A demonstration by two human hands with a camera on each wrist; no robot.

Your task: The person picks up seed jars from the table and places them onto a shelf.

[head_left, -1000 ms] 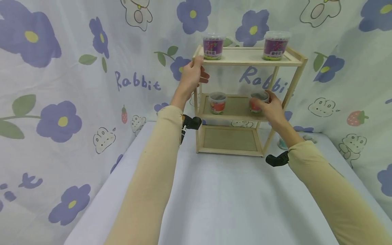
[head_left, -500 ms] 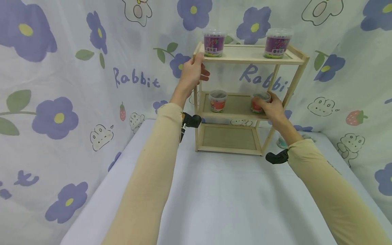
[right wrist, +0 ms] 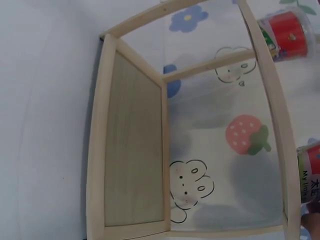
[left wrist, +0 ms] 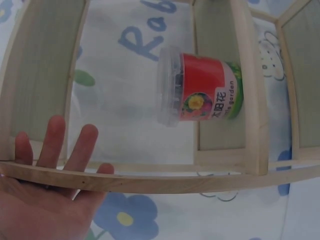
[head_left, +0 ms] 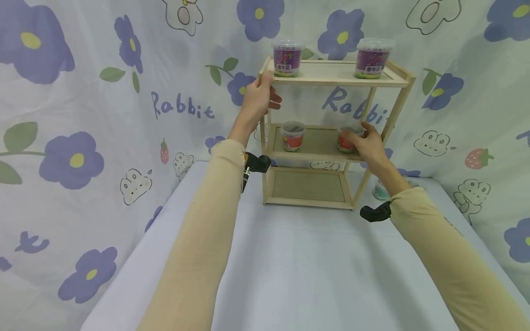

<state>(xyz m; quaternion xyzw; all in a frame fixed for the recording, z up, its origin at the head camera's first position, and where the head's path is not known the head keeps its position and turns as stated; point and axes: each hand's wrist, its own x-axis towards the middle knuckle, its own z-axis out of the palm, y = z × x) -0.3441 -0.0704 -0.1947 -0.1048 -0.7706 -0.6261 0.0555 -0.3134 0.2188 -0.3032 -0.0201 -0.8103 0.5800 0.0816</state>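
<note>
pinching red tub (head_left: 344, 146) near rim: right hand (head_left: 370, 146), fingers curled round. tub likely light, smooth, fairly stiff; best held by sides. left hand (head_left: 256, 99) touching wooden post (left wrist: 150, 183), fingers extended.

Smooth wooden rack (head_left: 308, 156), glossy plastic tubs (head_left: 293, 138)

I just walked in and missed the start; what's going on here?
A person's right hand grips a red-labelled tub on the middle tier of a wooden shelf, while the left hand holds its front left post. A second red-labelled tub stands on that tier; two purple-labelled tubs stand on top.
</note>
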